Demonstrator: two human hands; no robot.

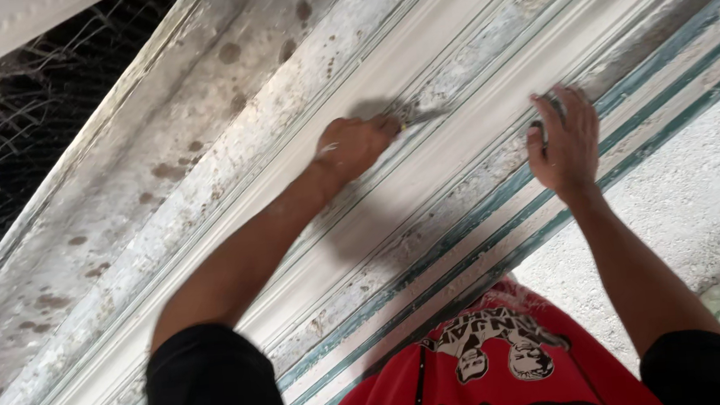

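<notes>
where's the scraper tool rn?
Head view, centre: the small tool is in the left hand, its tip on the white moulding, left of the right hand.

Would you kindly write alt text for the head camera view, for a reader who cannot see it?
The left hand presses a small tool into a groove of a long white moulded plaster cornice with teal stripes. The right hand lies flat on the moulding further along. Below are black sleeves and a red printed shirt.

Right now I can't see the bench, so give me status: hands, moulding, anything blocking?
Left hand gripping small tool on the moulding. Right hand flat, steadying it. Nothing blocking.
</notes>
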